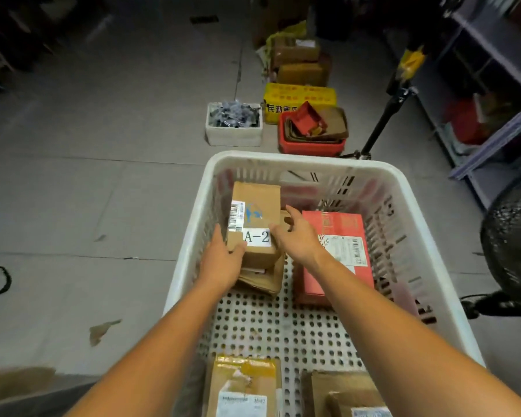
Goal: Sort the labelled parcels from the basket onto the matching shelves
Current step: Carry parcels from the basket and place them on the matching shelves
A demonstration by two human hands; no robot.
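A white perforated basket (409,200) fills the lower middle of the head view. Inside, at its far left, lies a brown cardboard parcel labelled A-2 (257,203) on top of a flatter brown parcel (265,281). My left hand (223,257) grips the A-2 parcel's near left corner, thumb on top. My right hand (298,236) reaches to its right side, fingers loosely spread and touching the edge. A red parcel (337,251) lies to the right. Two more brown parcels, one yellow-taped (244,383) and another (343,392), sit at the near end.
On the floor beyond the basket stand a white foam box (233,133), a red bin (310,145) with folded cardboard, a yellow box (298,97) and brown cartons (301,70). A purple shelf unit (494,136) runs along the right, with a black fan (512,230) and a tripod (382,121).
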